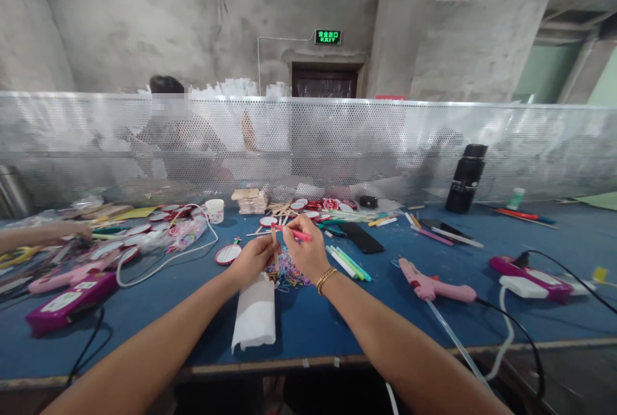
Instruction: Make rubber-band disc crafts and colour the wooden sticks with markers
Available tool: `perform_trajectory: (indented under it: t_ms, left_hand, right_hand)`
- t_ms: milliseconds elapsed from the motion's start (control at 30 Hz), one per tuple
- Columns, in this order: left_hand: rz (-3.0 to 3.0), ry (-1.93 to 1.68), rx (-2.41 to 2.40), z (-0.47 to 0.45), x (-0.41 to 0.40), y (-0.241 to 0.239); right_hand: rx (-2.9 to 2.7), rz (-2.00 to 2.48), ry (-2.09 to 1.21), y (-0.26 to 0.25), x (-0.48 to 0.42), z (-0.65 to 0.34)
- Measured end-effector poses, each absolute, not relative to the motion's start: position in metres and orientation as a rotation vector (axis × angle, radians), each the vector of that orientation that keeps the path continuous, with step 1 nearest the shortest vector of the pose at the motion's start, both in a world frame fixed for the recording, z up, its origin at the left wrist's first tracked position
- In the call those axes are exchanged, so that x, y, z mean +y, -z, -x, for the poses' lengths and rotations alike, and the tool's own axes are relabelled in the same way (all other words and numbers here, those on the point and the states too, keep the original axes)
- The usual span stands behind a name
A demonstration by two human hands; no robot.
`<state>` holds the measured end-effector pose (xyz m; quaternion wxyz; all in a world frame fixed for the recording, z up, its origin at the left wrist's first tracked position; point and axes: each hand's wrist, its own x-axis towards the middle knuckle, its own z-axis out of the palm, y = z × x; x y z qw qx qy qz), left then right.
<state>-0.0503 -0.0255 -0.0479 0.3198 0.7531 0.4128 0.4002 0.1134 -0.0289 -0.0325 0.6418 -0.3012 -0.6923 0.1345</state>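
At the far left, a steel flask (pixel 13 193) is standing partly cut off by the edge, its contents hidden. A co-worker's arm (pixel 41 235) is reaching in from that edge; the hand is blurring into the clutter, so I cannot tell what its fingers are doing. A pink glue gun (pixel 72 275) is lying just beside a purple power strip (pixel 72 302). Farther back, a perforated screen (pixel 337 139) is veiling most of a seated person (pixel 180 139). A paper cup (pixel 214 211) is standing upright; its inside is not showing clearly.

In the middle, the left hand (pixel 255 254) is pinching a wooden stick (pixel 276 262) upright between thumb and fingers, above white paper (pixel 255 312) and tangled coloured strands (pixel 292 272), which the hands are partly covering. The right hand (pixel 308 248) is gripping a red marker (pixel 303 236) with closed fingers, pointing it at the stick's upper part; whether the tip is touching is too small to tell.

Rightward, green markers (pixel 351 264) are lying near a black phone (pixel 361 237). A second glue gun (pixel 434 286) is resting nearer the edge. Behind it, a capped black bottle (pixel 466 177) is concealing whatever it is holding.
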Motion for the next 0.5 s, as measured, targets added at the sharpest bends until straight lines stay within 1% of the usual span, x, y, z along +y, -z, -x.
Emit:
perform_trajectory:
  t_ms: [500]
  left_hand:
    - [-1.974,-1.051,1.067,0.0491,-0.0269,0.0475]
  right_hand:
    - [-1.576,0.687,-0.321,0.0333,-0.0286,-0.1135]
